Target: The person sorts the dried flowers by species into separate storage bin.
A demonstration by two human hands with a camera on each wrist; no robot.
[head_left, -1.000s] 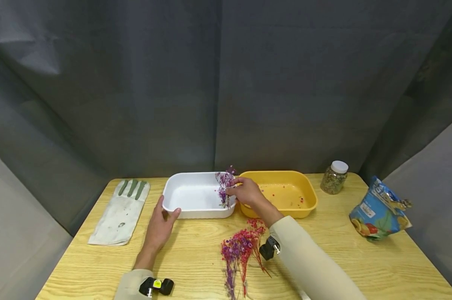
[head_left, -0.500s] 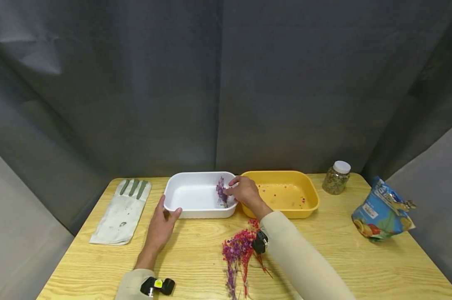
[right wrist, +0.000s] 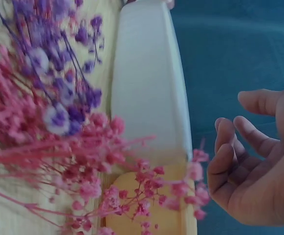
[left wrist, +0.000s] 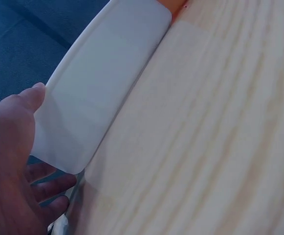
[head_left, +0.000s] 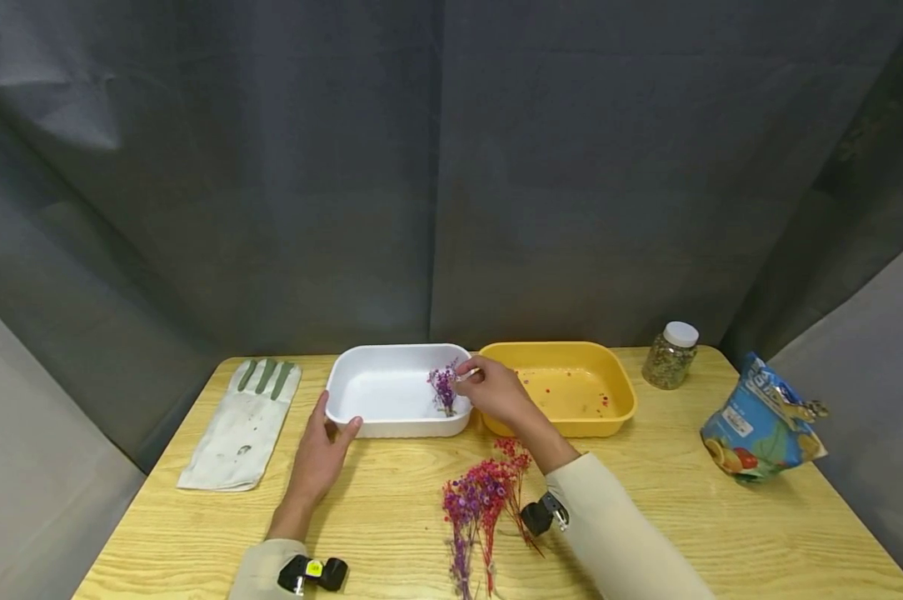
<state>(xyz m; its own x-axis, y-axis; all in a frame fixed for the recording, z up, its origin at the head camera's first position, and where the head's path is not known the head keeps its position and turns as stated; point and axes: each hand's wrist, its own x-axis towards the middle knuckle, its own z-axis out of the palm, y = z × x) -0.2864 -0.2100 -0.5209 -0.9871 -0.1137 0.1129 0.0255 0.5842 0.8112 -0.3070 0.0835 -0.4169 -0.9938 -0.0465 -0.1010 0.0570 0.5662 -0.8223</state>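
My left hand holds the front left corner of a white plastic basin. In the left wrist view its thumb lies at the rim and its fingers reach round the end wall. Over the basin's right end is my right hand, thumb apart from the loosely bent fingers, as the right wrist view shows, with nothing between them. A small bunch of purple dried flowers lies inside the basin, right beside the fingertips. Closer to me on the table, purple dried flowers and red dried flowers lie together.
A yellow basin with loose petals stands right of the white one. Behind it to the right is a lidded jar; a blue bag stands near the right edge. A work glove lies at left. Dark curtain hangs behind.
The purple bunch, earlier in my right hand and sticking up past the rim, now lies lower in the white basin, released. My left hand stays at its corner.
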